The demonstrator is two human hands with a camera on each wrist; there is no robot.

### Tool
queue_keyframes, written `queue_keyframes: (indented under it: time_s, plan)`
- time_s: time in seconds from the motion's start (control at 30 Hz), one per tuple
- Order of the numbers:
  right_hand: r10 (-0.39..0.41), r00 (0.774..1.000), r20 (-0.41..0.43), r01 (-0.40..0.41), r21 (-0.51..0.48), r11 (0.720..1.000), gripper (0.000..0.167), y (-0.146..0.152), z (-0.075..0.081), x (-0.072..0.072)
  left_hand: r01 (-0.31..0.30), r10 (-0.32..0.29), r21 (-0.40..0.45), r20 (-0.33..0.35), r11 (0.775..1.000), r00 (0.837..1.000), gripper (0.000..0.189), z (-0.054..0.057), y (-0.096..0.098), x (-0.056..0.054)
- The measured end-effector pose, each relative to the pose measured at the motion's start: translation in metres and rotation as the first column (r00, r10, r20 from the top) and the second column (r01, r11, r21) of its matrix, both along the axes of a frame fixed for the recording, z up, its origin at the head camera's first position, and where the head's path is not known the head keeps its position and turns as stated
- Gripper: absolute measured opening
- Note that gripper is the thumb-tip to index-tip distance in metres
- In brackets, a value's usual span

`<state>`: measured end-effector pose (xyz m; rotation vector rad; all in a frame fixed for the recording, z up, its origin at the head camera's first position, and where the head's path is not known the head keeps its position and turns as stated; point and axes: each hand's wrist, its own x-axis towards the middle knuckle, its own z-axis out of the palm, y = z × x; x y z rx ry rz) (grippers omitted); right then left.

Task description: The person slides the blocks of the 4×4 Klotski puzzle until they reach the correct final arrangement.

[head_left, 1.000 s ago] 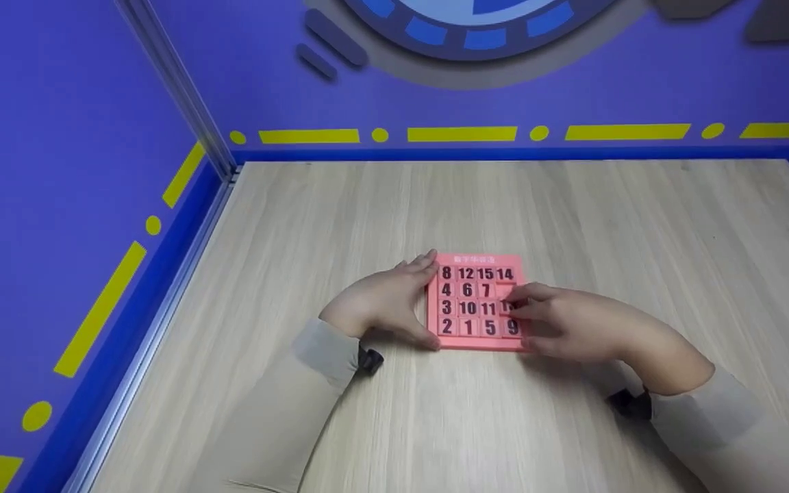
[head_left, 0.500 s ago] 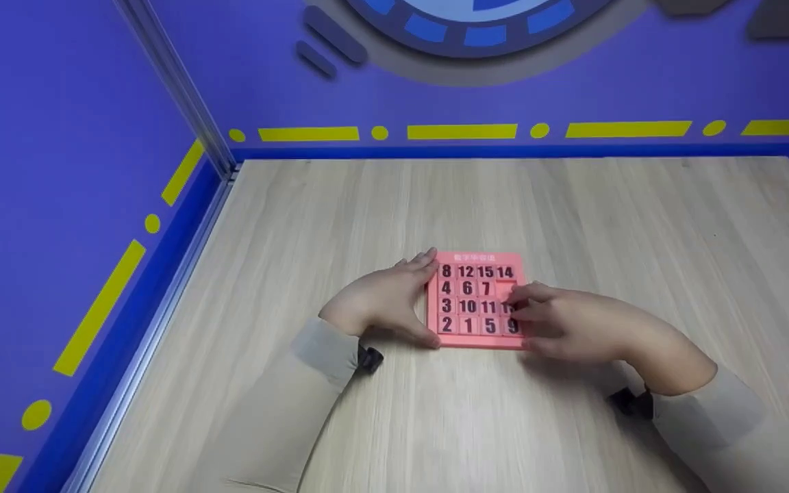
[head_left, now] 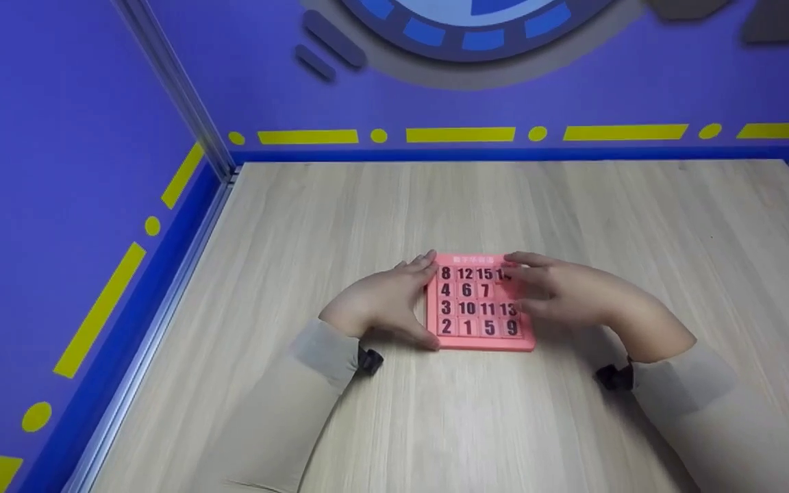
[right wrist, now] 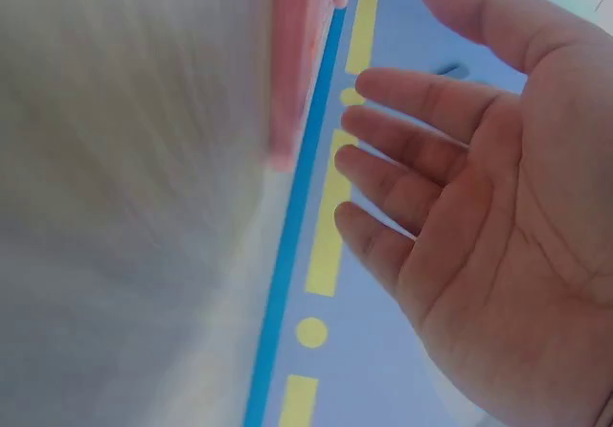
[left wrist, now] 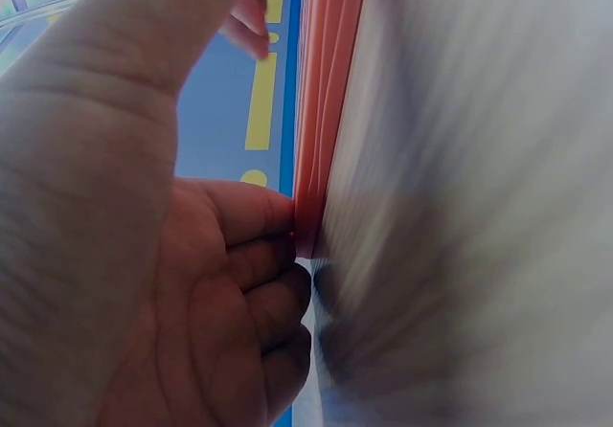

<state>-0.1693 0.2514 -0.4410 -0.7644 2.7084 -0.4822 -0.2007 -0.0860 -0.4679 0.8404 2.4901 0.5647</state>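
Note:
A pink sliding number puzzle [head_left: 466, 344] lies flat on the wooden table, its dark-numbered tiles in rows. The gap among them is at the right end of the second row, below tile 14 [head_left: 502, 274] and above tile 13 [head_left: 508, 309]. My left hand [head_left: 386, 298] holds the puzzle's left side, thumb at the near corner and fingertips at the far one. In the left wrist view, its fingers [left wrist: 263, 212] bend against the pink edge. My right hand [head_left: 566, 291] reaches over the puzzle's upper right, partly covering 14. In the right wrist view, its fingers [right wrist: 407, 145] are extended, holding nothing.
The pale wooden table [head_left: 367, 205] extends around the puzzle. A blue wall [head_left: 456, 109] with yellow markings closes the back, and another blue panel [head_left: 59, 171] stands at the left behind a metal rail [head_left: 168, 75].
My right hand has come off tile 13 and moved away from me to the puzzle's upper right, uncovering 13 and overlapping 14. My left hand stays in place.

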Motion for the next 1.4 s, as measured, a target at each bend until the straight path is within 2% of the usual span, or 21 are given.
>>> queue_keyframes:
  time_s: [0.2,0.33,0.47,0.87,1.03,1.23,1.4]
  plan:
    - [-0.021,0.997,0.078,0.022,-0.005,1.000,0.078,0.010,-0.012,-0.004,0.004,-0.004,0.002,0.003,1.000,1.000,0.142,-0.001,0.003,0.000]
    - [-0.027,0.998,0.049,0.026,0.006,1.000,0.081,0.008,-0.017,-0.006,0.001,-0.001,-0.004,0.005,1.000,1.000,0.142,-0.001,0.001,0.000]
    - [-0.029,0.999,0.023,0.027,0.057,0.998,0.075,-0.001,-0.014,-0.004,-0.002,0.002,-0.004,-0.001,1.000,1.000,0.142,-0.001,-0.003,0.000]
    - [-0.025,0.999,0.046,0.020,0.118,0.993,0.066,-0.009,-0.003,0.006,0.005,-0.005,0.000,-0.008,1.000,1.000,0.142,-0.002,-0.002,0.001]
    - [-0.020,0.999,0.047,0.015,0.112,0.994,0.059,-0.006,0.000,0.008,0.005,-0.005,0.004,-0.004,1.000,1.000,0.141,-0.001,0.001,0.000]
    - [0.020,1.000,-0.023,-0.018,0.062,0.998,0.046,-0.006,-0.001,0.006,0.012,-0.012,0.011,-0.018,1.000,1.000,0.142,-0.001,0.001,-0.001]
    - [0.041,0.999,-0.022,-0.040,0.043,0.998,0.048,-0.014,0.001,-0.002,0.005,-0.004,0.011,-0.016,1.000,1.000,0.143,-0.003,-0.003,0.000]
